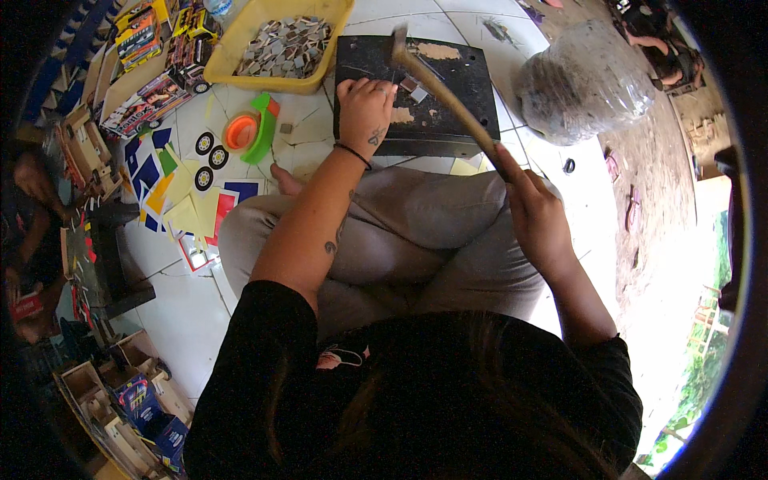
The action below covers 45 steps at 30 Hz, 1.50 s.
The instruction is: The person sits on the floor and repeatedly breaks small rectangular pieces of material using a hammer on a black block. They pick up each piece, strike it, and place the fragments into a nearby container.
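My right hand (534, 210) grips the lower end of a hammer (452, 98) with a long wooden handle. The hammer's head hangs over a black box-like block (448, 132) with worn, pale patches on top. On the block's left side rests my left hand (366, 106), fingers curled and thumb side toward the middle. Whatever its fingers may pinch is hidden behind the hand. Just right of it, beneath the hammer, lie a few small flat squares (418, 94), silvery and brown.
Beyond my left hand stands a yellow tub (344, 22) of small square pieces. Black wheels (205, 144), a green-and-orange tape dispenser (260, 132) and coloured paper pieces (188, 212) lie left. Toy trucks (148, 104) stand behind. A large plastic-wrapped bundle (584, 84) sits right. Another person (32, 208) is at far left.
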### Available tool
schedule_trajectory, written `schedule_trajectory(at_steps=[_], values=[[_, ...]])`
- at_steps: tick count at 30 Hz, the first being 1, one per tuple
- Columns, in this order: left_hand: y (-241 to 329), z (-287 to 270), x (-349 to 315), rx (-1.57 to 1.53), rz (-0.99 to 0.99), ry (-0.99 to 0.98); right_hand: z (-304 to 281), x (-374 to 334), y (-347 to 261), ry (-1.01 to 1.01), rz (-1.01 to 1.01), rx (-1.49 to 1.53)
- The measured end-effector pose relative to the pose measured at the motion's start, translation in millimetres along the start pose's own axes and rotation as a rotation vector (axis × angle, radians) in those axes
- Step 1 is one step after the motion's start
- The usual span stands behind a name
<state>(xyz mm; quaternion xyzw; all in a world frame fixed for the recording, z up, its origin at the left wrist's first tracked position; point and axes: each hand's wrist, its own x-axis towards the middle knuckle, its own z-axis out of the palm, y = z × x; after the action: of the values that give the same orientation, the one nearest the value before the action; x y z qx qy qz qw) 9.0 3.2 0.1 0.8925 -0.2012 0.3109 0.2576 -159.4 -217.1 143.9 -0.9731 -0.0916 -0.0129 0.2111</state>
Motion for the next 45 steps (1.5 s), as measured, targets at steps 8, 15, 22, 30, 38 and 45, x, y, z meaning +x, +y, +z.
schedule_trajectory(at_steps=[8,15,22,30,38,45], values=[[-0.6,3.3,-1.9,0.057,0.028,0.0,-6.2,2.4,4.8,-0.019,0.006,0.017],[0.8,3.1,-3.6,0.055,0.053,0.022,-3.1,-1.0,8.6,-0.009,-0.016,0.007],[3.7,1.0,-5.6,0.073,0.03,-0.011,1.6,-3.1,8.8,-0.028,-0.024,0.05],[2.2,1.6,-3.8,0.069,0.029,-0.019,6.1,-5.4,15.2,0.021,0.003,0.097],[2.3,1.7,-5.9,0.071,0.037,-0.004,0.1,-5.2,11.6,0.007,0.017,0.135],[1.9,-0.6,-7.3,0.02,0.015,-0.02,6.8,7.3,33.8,0.05,-0.002,0.162]])
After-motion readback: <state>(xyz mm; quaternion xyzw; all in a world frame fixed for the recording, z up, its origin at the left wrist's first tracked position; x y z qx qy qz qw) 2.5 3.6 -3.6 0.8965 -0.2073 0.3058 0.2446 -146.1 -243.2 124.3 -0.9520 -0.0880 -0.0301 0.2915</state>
